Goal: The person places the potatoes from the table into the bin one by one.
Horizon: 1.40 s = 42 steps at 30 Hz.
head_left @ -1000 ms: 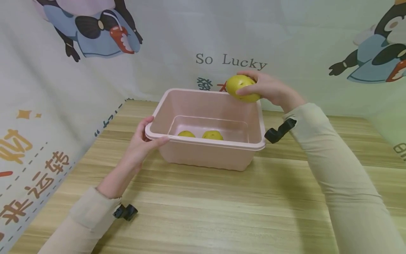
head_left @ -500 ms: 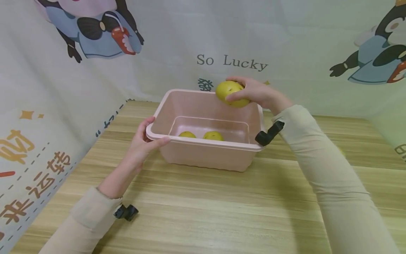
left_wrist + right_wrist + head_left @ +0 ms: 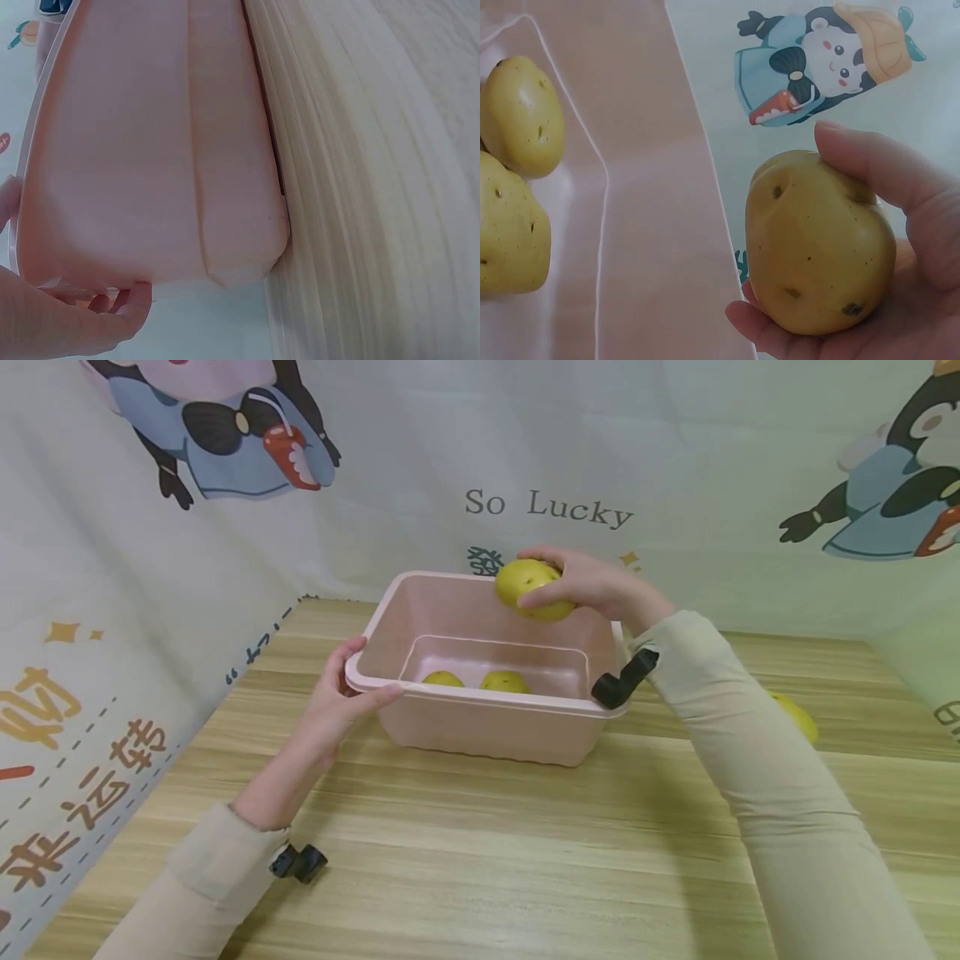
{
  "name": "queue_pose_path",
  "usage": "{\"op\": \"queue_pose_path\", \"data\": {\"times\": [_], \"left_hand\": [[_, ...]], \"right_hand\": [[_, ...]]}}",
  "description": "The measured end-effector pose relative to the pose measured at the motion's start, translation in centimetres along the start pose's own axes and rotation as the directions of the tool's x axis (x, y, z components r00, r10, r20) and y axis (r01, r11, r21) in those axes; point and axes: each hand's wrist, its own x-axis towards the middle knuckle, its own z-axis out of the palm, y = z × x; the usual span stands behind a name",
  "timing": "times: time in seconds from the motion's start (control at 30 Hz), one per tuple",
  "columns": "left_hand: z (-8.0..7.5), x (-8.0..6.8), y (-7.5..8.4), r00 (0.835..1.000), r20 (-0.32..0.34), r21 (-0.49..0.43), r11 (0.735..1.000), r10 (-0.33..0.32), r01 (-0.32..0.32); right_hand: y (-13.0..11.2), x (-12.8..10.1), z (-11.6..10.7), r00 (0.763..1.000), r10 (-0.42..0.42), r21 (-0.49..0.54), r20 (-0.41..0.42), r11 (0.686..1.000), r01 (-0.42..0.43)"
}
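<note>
My right hand [image 3: 592, 583] grips a yellow potato [image 3: 528, 587] above the back right part of a pink plastic tub [image 3: 487, 731]. In the right wrist view, thumb and fingers curl round this dark-spotted potato [image 3: 821, 244]. My left hand [image 3: 330, 702] holds the tub's left front corner, thumb over the rim; in the left wrist view its fingers [image 3: 131, 315] curl under the rim. Inside the tub lie two potatoes, one at the left [image 3: 442, 678] and another near the middle [image 3: 504, 682], their lower parts hidden by the front wall in the head view.
Another yellow potato [image 3: 797, 718] lies on the wooden table [image 3: 480, 852] at the right, partly hidden behind my right sleeve. A white printed cloth [image 3: 405, 460] hangs behind the table and along its left side.
My right hand has carried the potato left and slightly down, from the tub's back right corner to over the tub. The potato on the table has come into sight. My left hand stays put.
</note>
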Motion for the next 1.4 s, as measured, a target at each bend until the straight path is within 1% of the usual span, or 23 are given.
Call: {"op": "queue_pose_path", "data": {"times": [0.27,0.47,0.7,0.8,0.97,1.07,1.27,1.4], "left_hand": [[0.1,0.1,0.0,1.0,-0.003,0.001,1.0,0.005,-0.005],[0.1,0.1,-0.1,1.0,0.002,0.002,1.0,0.01,-0.01],[0.2,0.1,0.0,1.0,0.003,0.001,1.0,0.012,-0.012],[0.2,0.1,0.1,1.0,0.002,-0.002,1.0,0.012,-0.012],[0.3,0.2,0.1,1.0,0.004,-0.003,1.0,0.01,-0.01],[0.3,0.2,0.1,1.0,0.004,-0.003,1.0,0.007,-0.007],[0.3,0.2,0.0,1.0,0.004,-0.01,1.0,0.003,-0.003],[0.2,0.2,0.0,1.0,-0.001,-0.015,1.0,0.007,-0.007]], "right_hand": [[-0.2,-0.2,0.2,1.0,0.008,-0.018,0.008,1.0,-0.008],[-0.3,-0.1,0.3,1.0,0.03,0.002,0.008,1.0,-0.03],[-0.4,-0.2,0.4,0.999,0.031,0.016,0.016,0.999,-0.031],[-0.6,-0.3,0.3,0.999,0.04,0.048,0.003,0.998,-0.04],[-0.9,-0.5,0.2,0.997,0.059,0.085,-0.043,0.995,-0.055],[-1.0,-0.9,-0.1,0.997,0.048,0.079,-0.055,0.996,-0.044],[-0.9,-2.6,-1.6,0.998,-0.006,0.054,-0.069,0.999,0.01],[-0.6,-3.8,-2.6,0.997,-0.015,0.035,-0.082,0.999,0.018]]}}
